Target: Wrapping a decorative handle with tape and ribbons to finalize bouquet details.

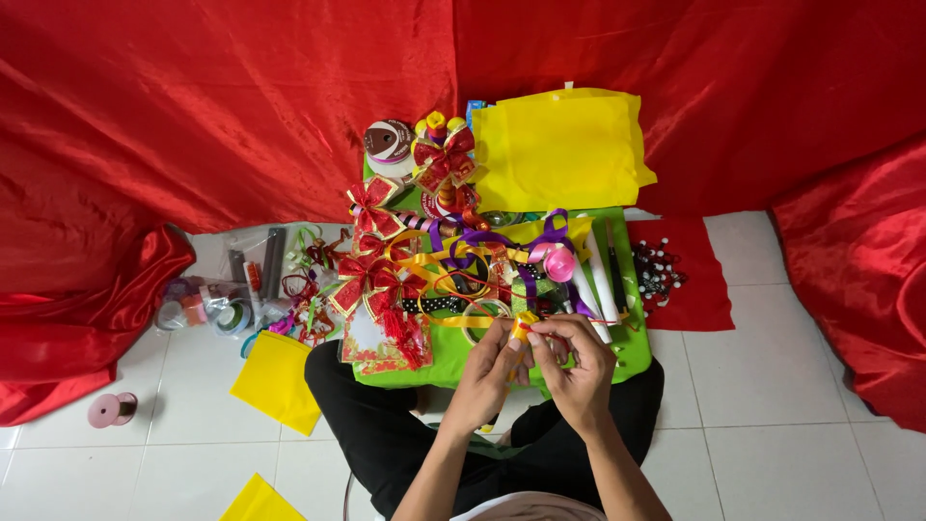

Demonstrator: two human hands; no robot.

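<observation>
Seen left to right, all placed against the green desk (632,359). Far left of the desk, on the white tiled floor (772,386): a pink ribbon spool (112,409). Nearer the desk, still left of it: a heap of tape rolls and small packets (207,309), then a yellow sheet (278,378) lying flat just beside the desk's left edge. On the desk's left part: red and gold bows (365,280), one with a red tassel hanging over a printed card (371,349). At the desk's near edge, middle: left hand (490,371), grip pinched on a small yellow ribbon piece (522,326), thumb and forefinger pressed together at its lower end. Touching it from the right: right hand (577,369), fingers curled, grip likewise pinching the yellow ribbon piece. On the desk's far end: a yellow bag (559,150). Right of the desk, on the floor: a red cloth piece (699,280) carrying small beads.
</observation>
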